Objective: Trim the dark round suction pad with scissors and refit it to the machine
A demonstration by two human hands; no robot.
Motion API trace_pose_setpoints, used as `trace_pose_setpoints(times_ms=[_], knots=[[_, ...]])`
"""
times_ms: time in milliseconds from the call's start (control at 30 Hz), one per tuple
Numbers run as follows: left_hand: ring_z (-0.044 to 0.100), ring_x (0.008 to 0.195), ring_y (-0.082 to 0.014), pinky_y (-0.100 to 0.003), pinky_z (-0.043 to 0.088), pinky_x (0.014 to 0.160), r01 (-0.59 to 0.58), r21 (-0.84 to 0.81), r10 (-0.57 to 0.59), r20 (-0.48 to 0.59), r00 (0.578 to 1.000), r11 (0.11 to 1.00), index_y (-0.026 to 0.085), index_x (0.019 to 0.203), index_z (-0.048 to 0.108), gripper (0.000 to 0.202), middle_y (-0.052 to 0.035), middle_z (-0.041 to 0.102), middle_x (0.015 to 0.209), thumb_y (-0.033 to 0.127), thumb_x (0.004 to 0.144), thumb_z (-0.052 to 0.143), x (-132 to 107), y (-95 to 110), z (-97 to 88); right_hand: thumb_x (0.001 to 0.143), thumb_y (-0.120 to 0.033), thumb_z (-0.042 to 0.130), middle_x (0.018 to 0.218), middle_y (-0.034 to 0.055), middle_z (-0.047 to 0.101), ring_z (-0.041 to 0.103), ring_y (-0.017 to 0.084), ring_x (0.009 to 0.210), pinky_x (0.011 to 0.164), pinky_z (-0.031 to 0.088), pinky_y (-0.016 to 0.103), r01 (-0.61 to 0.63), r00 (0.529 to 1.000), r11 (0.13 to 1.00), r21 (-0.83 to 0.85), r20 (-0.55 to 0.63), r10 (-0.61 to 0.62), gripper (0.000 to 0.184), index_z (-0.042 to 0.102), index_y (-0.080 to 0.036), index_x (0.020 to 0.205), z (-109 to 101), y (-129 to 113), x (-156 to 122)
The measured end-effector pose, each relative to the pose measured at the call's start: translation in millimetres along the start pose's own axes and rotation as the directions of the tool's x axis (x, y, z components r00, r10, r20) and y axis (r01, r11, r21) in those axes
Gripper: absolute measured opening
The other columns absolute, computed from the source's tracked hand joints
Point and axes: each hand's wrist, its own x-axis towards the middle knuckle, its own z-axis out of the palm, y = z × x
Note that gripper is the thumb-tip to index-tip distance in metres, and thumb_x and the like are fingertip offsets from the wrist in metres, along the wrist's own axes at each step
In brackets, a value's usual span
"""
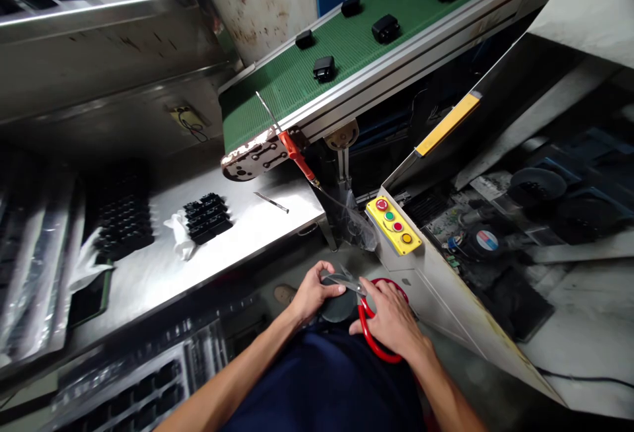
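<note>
Right hand (393, 313) wrapped through the handles, a worker holds red-handled scissors (363, 320) at waist height as the left hand (314, 293) curls its fingers around the blades, though whether it pinches anything small there I cannot tell; a slip or an early squeeze could nick those fingertips. A machine panel (448, 316) with a yellow button box (393, 226) crowds the right side, while a red-handled tool (297, 154) slants across the end of the green conveyor (277, 82) beyond the metal surface (252, 220).

scissor handles (365, 334): glossy plastic | scissor blades (347, 281): shiny metal | bench (252, 228): smooth metal | belt (277, 82): matt, ribbed
</note>
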Motion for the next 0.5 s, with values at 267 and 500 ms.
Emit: trace_pose_setpoints(times_ms=[267, 500], knots=[[0.064, 0.058, -0.0163, -0.026, 0.052, 0.056, 0.022, -0.084, -0.022, 0.004, 1.000, 0.996, 0.019, 0.095, 0.051, 0.060, 0.0004, 0.068, 0.075, 0.026, 0.051, 0.091, -3, 6, -1.0, 0.066, -0.039, 0.081, 0.089, 0.0046, 0.062, 0.059, 0.023, 0.086, 0.080, 0.043, 0.032, -0.072, 0.997, 0.992, 0.108, 0.029, 0.069, 0.075, 0.055, -0.023, 0.135, 1, 2, 0], [0.064, 0.063, -0.0151, -0.027, 0.053, 0.062, 0.046, -0.149, -0.048, -0.013, 0.999, 0.988, 0.015, 0.094, 0.056, 0.047, -0.0027, 0.068, 0.078, 0.025, 0.059, 0.085, -7, -4, 1.3, 0.069, -0.047, 0.077, 0.102, 0.0076, 0.061, 0.056, 0.027, 0.098, 0.088, 0.042, 0.035, -0.045, 0.999, 0.998, 0.043, -0.004, 0.045, 0.074, 0.054, -0.022, 0.135, 0, 0, -3]])
